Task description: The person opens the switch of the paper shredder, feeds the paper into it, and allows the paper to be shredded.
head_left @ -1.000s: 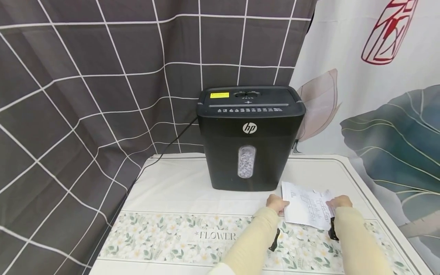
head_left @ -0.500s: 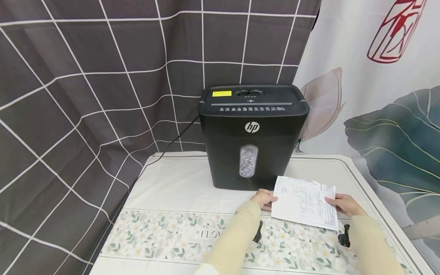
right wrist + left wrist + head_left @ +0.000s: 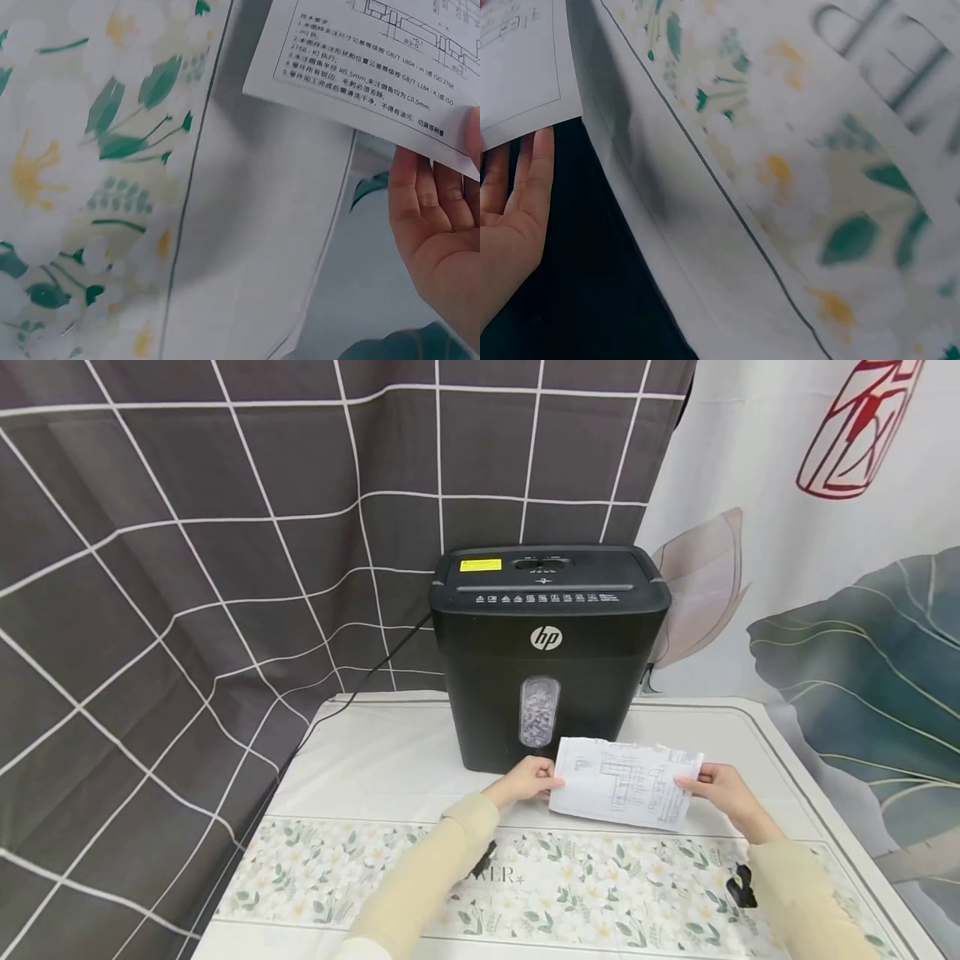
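Note:
A white sheet of paper (image 3: pixel 626 783) printed with a technical drawing is held between both hands, its top edge uneven. My left hand (image 3: pixel 527 779) pinches its left edge; the left wrist view shows fingers (image 3: pixel 532 172) behind the paper (image 3: pixel 525 82). At the right edge my right hand (image 3: pixel 722 789) pinches it, fingers (image 3: pixel 427 187) under the sheet (image 3: pixel 360 82) and thumb on top. Just behind the paper stands a black HP paper shredder (image 3: pixel 487 693), its slot on top and paper scraps visible through its front window (image 3: pixel 538 710). The sheet covers part of the shredder's lower right front.
The white table (image 3: pixel 375 777) wears a floral band (image 3: pixel 337 872) along its front. A black power cord (image 3: pixel 352 693) runs left from the shredder. Behind hang a dark grid curtain (image 3: pixel 300 485) and a white printed curtain (image 3: pixel 750 468).
Both hands have carried the paper leftward and slightly up, so it now overlaps the shredder's front. The sheet has turned to lie more level and shows its drawing more fully.

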### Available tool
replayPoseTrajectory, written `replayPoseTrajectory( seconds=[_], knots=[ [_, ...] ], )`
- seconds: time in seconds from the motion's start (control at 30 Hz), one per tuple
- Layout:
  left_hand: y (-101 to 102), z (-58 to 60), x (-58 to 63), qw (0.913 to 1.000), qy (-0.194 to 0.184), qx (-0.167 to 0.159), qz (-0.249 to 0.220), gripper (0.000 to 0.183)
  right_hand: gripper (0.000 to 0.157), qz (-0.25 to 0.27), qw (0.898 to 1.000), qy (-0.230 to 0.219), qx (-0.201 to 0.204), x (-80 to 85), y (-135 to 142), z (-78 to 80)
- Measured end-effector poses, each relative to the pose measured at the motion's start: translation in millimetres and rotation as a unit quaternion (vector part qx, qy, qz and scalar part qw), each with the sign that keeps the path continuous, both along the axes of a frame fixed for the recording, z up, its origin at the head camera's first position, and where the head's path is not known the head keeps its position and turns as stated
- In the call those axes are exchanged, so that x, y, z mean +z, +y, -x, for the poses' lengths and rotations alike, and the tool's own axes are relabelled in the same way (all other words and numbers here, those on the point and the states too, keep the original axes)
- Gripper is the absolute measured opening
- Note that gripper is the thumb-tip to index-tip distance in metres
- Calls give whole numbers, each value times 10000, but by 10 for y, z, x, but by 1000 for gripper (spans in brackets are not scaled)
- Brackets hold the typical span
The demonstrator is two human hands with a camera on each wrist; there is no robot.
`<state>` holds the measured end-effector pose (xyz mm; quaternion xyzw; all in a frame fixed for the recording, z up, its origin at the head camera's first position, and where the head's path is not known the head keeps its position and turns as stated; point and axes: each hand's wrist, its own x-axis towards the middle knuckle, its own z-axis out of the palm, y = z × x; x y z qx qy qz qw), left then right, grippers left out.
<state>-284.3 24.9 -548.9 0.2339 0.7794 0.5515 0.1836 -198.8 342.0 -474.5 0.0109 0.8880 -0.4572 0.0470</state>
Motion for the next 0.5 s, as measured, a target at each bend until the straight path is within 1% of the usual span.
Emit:
replayPoseTrajectory(
  seconds=[0.03,0.07,0.1,0.13,0.23,0.33,0.4,0.5],
  knots=[
    [-95,-109,165,10000,-44,-3,-49,29,44,-39,10000,18,25,22,-57,5],
    [-187,-173,262,9998,-74,-46,-188,28,43,-77,10000,22,34,45,-114,9],
    [-262,-250,383,9998,-172,33,-139,26,42,-110,9999,42,53,70,-174,10],
    [-336,-290,446,9996,-179,46,-212,25,41,-151,9998,67,76,96,-235,10],
    [-526,-328,535,9991,-168,113,-369,23,38,-166,9996,225,104,170,-418,11],
    [-668,-339,602,9991,-107,195,-364,23,35,-70,9989,444,98,241,-570,1],
    [-740,-354,642,9991,-90,205,-367,23,33,-27,9980,635,0,286,-656,-10],
    [-818,-413,711,9987,-117,262,-412,21,30,-10,9951,974,-184,346,-769,-30]
  ],
)
